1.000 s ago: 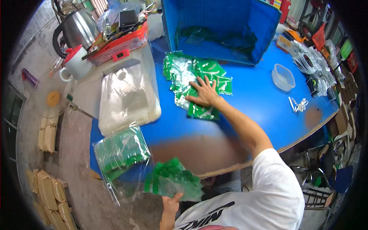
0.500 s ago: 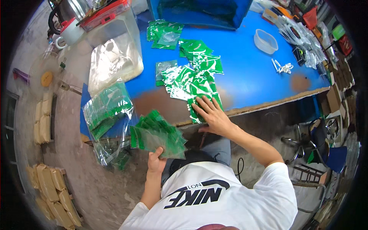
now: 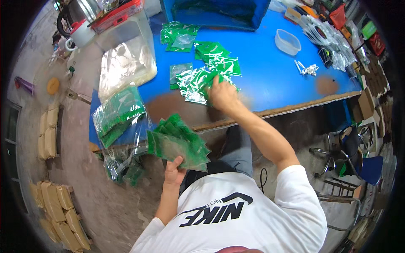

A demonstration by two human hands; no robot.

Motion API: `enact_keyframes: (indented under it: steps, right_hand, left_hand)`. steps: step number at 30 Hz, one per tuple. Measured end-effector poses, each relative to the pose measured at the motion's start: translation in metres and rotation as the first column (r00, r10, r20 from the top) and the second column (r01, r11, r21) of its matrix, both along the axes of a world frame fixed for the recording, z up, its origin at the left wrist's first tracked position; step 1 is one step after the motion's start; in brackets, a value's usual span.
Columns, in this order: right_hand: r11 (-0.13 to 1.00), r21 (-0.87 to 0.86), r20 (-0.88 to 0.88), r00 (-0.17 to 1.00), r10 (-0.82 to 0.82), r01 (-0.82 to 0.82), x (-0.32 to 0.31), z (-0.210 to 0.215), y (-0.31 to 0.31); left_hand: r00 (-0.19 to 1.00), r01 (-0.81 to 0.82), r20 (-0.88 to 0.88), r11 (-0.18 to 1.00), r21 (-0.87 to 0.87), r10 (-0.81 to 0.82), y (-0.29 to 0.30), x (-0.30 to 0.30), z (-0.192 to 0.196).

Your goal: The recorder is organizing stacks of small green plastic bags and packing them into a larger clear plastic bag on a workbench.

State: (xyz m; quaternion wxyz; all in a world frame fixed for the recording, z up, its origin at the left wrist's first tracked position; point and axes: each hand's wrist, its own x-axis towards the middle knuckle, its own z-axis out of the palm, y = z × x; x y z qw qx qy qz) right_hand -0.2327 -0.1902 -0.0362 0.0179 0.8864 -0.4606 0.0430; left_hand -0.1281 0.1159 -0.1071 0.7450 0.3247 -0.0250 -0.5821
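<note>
My left hand grips a fanned stack of green and clear plastic bags in front of the table's near edge, thumb on top. Over the table, my right hand is closed, its fingers bent down onto a green plastic packet. Its fingertips are partly hidden and slightly blurred. Beneath and left of it lie shiny green packets, overlapping one another. Farther back are more green packets and another small pile with a clear piece on it.
An open clear bag of green bags hangs over the left table edge, near a translucent bin. A blue crate stands at the back of the blue table. At right are a clear tub and small white pieces.
My right hand has moved away from the near edge, and the green packet beneath it there has gone from that spot. Its spread fingers have closed. My left hand still holds the stack.
</note>
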Motion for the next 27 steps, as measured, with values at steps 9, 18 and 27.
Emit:
enact_keyframes:
  steps: [9,18,27]
  right_hand:
    - [0.913,0.152,0.321,0.893,0.317,-0.379,-0.061,-0.007,0.017]
    - [0.880,0.396,0.492,0.870,0.039,-0.263,-0.087,0.055,0.013]
    - [0.909,0.284,0.628,0.775,0.063,-0.304,-0.078,0.034,0.016]
  left_hand:
    - [0.999,0.022,-0.031,0.999,0.027,-0.021,-0.002,-0.001,0.007]
    - [0.958,0.066,-0.265,0.986,-0.154,-0.105,-0.013,0.011,-0.010]
    - [0.955,0.077,-0.261,0.966,-0.246,-0.142,-0.014,0.007,-0.011]
